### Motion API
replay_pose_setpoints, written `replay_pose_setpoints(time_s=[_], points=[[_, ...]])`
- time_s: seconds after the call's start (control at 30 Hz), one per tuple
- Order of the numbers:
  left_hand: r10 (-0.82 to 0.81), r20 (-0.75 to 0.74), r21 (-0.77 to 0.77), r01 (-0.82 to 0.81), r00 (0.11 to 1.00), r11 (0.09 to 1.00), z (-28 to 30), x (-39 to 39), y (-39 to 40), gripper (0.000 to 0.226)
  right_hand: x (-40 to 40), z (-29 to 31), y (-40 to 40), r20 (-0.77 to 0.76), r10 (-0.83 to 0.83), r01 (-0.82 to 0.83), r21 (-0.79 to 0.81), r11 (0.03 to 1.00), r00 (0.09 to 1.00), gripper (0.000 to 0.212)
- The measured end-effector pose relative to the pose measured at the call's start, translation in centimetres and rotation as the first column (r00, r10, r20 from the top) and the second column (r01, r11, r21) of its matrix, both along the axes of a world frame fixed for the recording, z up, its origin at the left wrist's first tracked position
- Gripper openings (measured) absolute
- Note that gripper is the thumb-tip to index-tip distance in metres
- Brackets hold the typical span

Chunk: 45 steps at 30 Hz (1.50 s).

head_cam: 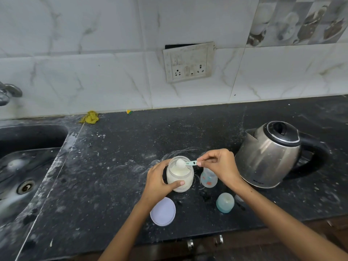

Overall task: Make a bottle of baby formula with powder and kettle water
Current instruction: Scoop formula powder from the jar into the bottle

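On the black counter (116, 166) are seen one lid (163, 211), one powder jar (180, 174), one baby bottle (208, 178), one teat cap (225, 202) and one kettle (271, 155). The jar is gripped by the left hand (160, 182); a heaped scoop (185, 163) is pinched above it by the right hand (220, 166).

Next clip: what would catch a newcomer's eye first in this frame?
At the centre, the right hand lifts a heaped teal scoop over the open formula jar, which the left hand steadies. The small baby bottle stands just right of the jar. A steel electric kettle dominates the right of the dark, powder-dusted counter.
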<state>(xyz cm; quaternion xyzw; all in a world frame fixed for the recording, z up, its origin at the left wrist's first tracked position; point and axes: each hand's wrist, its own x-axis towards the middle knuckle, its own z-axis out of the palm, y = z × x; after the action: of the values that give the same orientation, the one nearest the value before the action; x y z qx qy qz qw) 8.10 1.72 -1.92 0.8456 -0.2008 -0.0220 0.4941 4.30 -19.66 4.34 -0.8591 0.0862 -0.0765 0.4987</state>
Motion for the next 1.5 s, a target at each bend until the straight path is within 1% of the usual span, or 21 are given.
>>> replay_pose_setpoints(time_s=[0.3,0.5,0.6,0.8,0.93,0.97,1.03,1.1,1.17,1.2,1.27,1.37,1.43,1.5], points=[[0.001,-0.017,0.023,0.0,1.0,1.0,0.3,-0.1,0.0,0.067,0.0,-0.3,0.0,0.043,-0.009,0.01,-0.031,0.999,0.999,0.01],[-0.004,-0.028,0.044,0.006,1.0,0.999,0.6,-0.2,0.1,0.071,-0.3,-0.6,0.2,0.136,0.004,0.006,-0.069,0.998,0.991,0.01],[-0.006,-0.022,0.056,0.007,1.0,0.998,0.9,-0.3,0.0,0.07,-0.3,-0.8,0.3,0.147,0.019,-0.008,-0.076,0.997,0.989,0.01],[-0.002,-0.05,0.071,0.005,0.999,0.997,1.2,-0.4,0.0,0.068,-0.4,-0.6,0.0,0.087,-0.011,0.009,0.03,1.0,0.996,0.011],[0.001,-0.07,0.084,0.005,0.998,0.996,1.5,-0.4,-0.1,0.068,-0.5,-0.8,0.0,0.146,0.017,-0.008,-0.057,0.998,0.989,0.011],[0.003,-0.076,0.091,0.003,0.997,0.996,1.6,-0.4,-0.1,0.069,-0.6,-0.8,0.0,0.158,0.016,-0.009,-0.049,0.999,0.987,0.011],[0.015,-0.082,0.104,-0.006,0.997,0.995,1.7,-0.3,-0.2,0.074,-0.6,-0.7,-0.1,0.153,0.003,-0.004,0.005,1.0,0.988,0.01],[0.033,-0.088,0.129,-0.022,0.996,0.991,1.9,-0.3,-0.3,0.088,-0.7,-0.6,-0.4,0.089,-0.014,0.007,0.073,0.997,0.996,0.01],[0.065,-0.083,0.133,-0.053,0.994,0.99,2.4,-0.7,-0.7,0.098,-0.9,-0.5,-0.7,-0.015,-0.051,0.053,0.218,0.975,0.999,0.009],[0.082,-0.06,0.102,-0.076,0.995,0.992,2.7,-1.1,-1.1,0.098,-1.2,-0.3,-0.9,-0.069,-0.068,0.087,0.316,0.945,0.995,0.009],[0.136,0.013,-0.016,-0.136,0.991,0.991,3.4,-2.4,-2.1,0.084,-1.7,0.1,-1.3,-0.145,-0.094,0.152,0.477,0.866,0.985,0.01],[0.229,0.119,-0.175,-0.207,0.966,0.963,3.8,-4.6,-4.2,0.056,-2.8,1.0,-2.4,-0.191,-0.135,0.224,0.595,0.772,0.972,0.009],[0.228,0.15,-0.226,-0.191,0.962,0.955,3.5,-5.6,-5.9,0.049,-3.7,1.4,-3.4,-0.191,-0.196,0.273,0.629,0.728,0.962,0.007],[0.187,0.153,-0.227,-0.149,0.97,0.962,3.0,-6.1,-7.7,0.05,-4.9,1.5,-4.5,-0.183,-0.269,0.322,0.65,0.688,0.946,0.006]])
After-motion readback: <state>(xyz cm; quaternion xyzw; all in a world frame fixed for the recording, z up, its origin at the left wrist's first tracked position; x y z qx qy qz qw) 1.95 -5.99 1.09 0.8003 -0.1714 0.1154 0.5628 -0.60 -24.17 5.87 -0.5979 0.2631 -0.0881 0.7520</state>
